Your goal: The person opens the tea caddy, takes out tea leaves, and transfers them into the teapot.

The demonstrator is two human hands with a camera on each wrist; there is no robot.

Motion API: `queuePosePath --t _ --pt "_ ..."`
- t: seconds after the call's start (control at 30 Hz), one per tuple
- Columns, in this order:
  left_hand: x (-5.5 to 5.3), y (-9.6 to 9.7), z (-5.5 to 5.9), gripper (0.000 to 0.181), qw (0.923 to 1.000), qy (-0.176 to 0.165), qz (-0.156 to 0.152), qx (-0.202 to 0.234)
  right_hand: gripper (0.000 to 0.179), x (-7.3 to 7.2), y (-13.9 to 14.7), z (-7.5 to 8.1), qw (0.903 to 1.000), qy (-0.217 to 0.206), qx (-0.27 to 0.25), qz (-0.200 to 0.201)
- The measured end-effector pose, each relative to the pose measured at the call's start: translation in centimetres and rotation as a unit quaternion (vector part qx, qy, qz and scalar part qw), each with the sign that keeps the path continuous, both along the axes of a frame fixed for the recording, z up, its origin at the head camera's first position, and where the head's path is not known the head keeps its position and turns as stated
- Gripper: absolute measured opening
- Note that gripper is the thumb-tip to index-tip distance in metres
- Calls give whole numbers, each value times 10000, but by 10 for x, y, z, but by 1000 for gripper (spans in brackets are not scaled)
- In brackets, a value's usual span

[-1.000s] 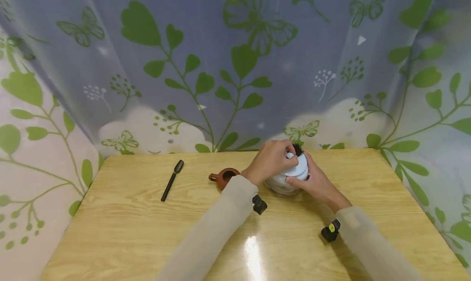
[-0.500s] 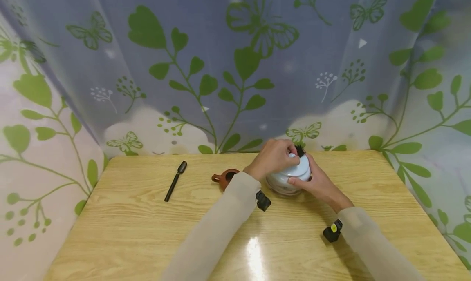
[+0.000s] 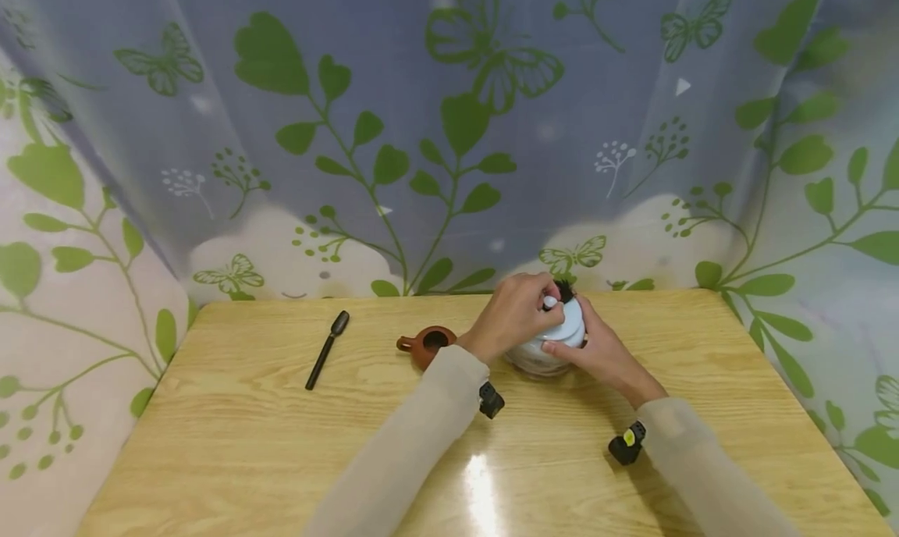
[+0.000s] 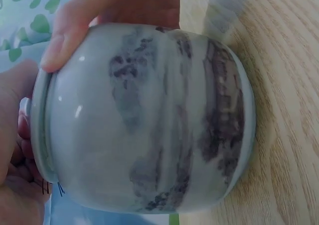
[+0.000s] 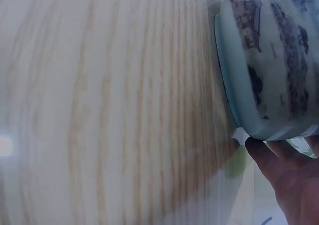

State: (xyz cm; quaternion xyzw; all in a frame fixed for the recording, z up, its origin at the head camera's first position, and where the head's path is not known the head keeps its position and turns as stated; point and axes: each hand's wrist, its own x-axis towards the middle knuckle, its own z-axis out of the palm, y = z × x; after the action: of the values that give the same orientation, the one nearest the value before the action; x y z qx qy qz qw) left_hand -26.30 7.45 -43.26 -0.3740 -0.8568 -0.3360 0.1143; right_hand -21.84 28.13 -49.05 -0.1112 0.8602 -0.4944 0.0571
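Observation:
A round lidded porcelain jar [image 3: 537, 359] with dark painted scenery stands on the table, right of centre in the head view. My left hand [image 3: 516, 311] pinches the small knob of its pale lid [image 3: 570, 318]. The lid sits on the mouth, as the left wrist view shows. My right hand [image 3: 605, 356] holds the jar's right side, thumb at the shoulder below the lid. In the right wrist view, fingers [image 5: 269, 160] of that hand lie against the jar wall [image 5: 279, 60]. A black bristly tuft [image 3: 564, 290] shows behind the lid, and thin dark strands poke out at its rim.
A small reddish-brown clay teapot [image 3: 421, 348], its top opening uncovered, stands left of the jar, partly hidden by the left sleeve [image 3: 421, 428]. Farther left lies a black scoop [image 3: 327, 351] on the wooden table [image 3: 232, 428]. A patterned curtain [image 3: 365, 147] hangs behind the table's far edge.
The head view shifts slightly. Both hands keep their hold on the jar and lid knob, with little visible movement.

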Motion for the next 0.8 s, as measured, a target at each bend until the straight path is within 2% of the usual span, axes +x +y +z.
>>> queuePosePath --t 0.07,0.27,0.4,0.57,0.7,0.8 --pt "-1 -1 -2 8 10000 39 -56 27 99 0 -1 0 10000 8 -9 8" --pt "-5 -7 -2 10 9997 -134 -173 -66 96 1 -1 0 10000 32 -65 7" --pt "-10 -11 -6 19 9995 -215 -216 -54 99 1 1 0 9999 -92 -110 21" --pt "-14 -15 -16 32 9977 -626 -138 227 102 0 1 1 9997 -148 -195 50" --pt "-15 -16 -22 32 9924 -1077 -209 554 101 0 1 0 9997 -137 -172 79" --pt "-16 -15 -22 30 9889 -1251 -322 728 101 0 1 1 9998 -130 -160 50"
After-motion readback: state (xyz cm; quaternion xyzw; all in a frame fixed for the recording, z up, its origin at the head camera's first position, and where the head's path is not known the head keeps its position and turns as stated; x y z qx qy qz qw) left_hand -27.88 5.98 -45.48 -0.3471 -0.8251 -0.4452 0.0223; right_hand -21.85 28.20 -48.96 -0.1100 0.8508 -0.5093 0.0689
